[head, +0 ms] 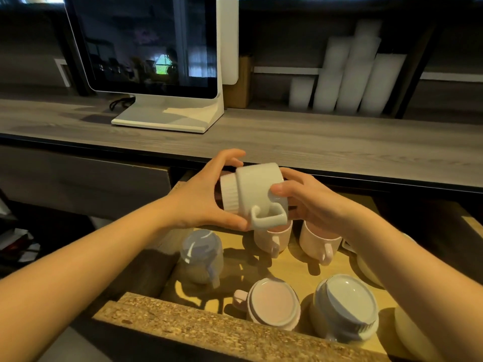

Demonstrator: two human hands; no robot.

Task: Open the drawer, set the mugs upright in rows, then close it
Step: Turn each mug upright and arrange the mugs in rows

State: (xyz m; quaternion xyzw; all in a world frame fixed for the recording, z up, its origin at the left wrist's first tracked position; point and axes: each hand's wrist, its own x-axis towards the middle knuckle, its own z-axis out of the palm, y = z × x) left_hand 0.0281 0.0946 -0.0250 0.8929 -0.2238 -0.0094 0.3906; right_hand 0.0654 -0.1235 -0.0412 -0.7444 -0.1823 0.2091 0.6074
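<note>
The drawer point(209, 330) stands pulled open below the counter. Both hands hold a white mug point(257, 192) on its side in the air above the drawer, handle pointing down toward me. My left hand point(201, 197) grips its ribbed base end. My right hand point(308, 199) grips the rim end, thumb on the mug's side. Under it, two pink mugs point(273, 237) point(320, 240) stand upright at the back of the drawer. At the front, a pink mug point(273, 301) and a pale blue mug point(345, 307) sit upside down. A blurred blue mug point(202, 254) sits upside down at the left.
A wooden counter point(287, 142) runs above the drawer, carrying a white monitor point(156, 53) on its stand. Stacks of white cups point(347, 74) lean on the shelf behind. Cream-coloured crockery point(371, 273) lies partly hidden under my right forearm at the drawer's right side.
</note>
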